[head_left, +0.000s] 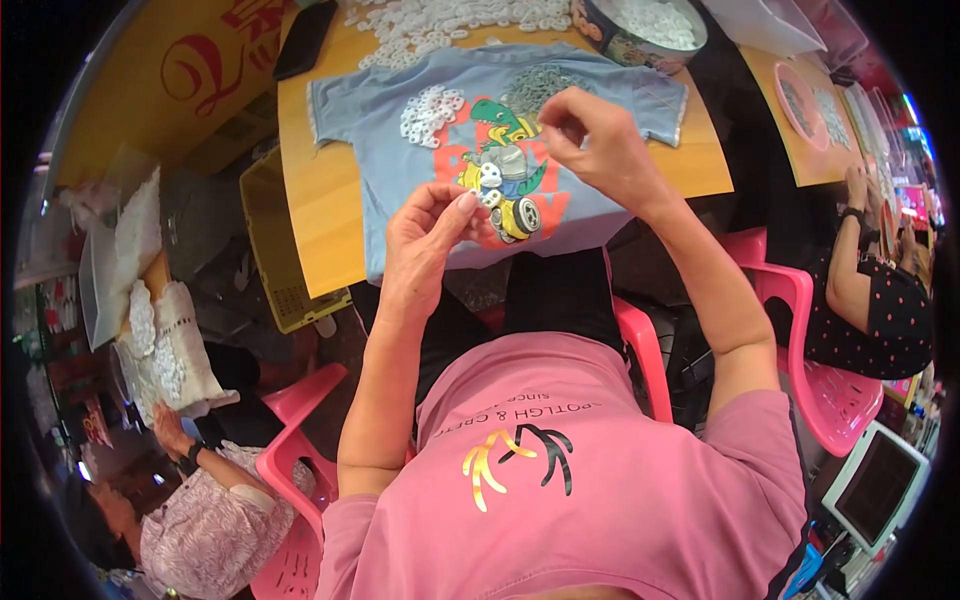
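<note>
- Head view shows my left hand [432, 232] held over the near edge of the blue shirt [400, 170], fingers pinched closed on a small white ring [489, 197].
- My right hand [590, 140] is raised over the right half of the shirt, fingertips pinched together; whatever they grip is too small for me to tell, possibly a pin.
- On the shirt, left of its dinosaur print, lies a small heap of white rings [430, 112]; to the right of that, farther off, a heap of grey metal bits [540, 85], likely pins.
- Many more white rings are strewn on the far counter [330, 200] past the collar [450, 22], and a round tin [640, 30] at far right holds more.
- Judging by those stocks, I would say the work is far from over: one piece is in hand and plenty of loose rings and metal bits remain. I cannot pick out a pile of finished pieces.
- Another person sits at far right on a pink chair [830, 390]; another is at near left.
</note>
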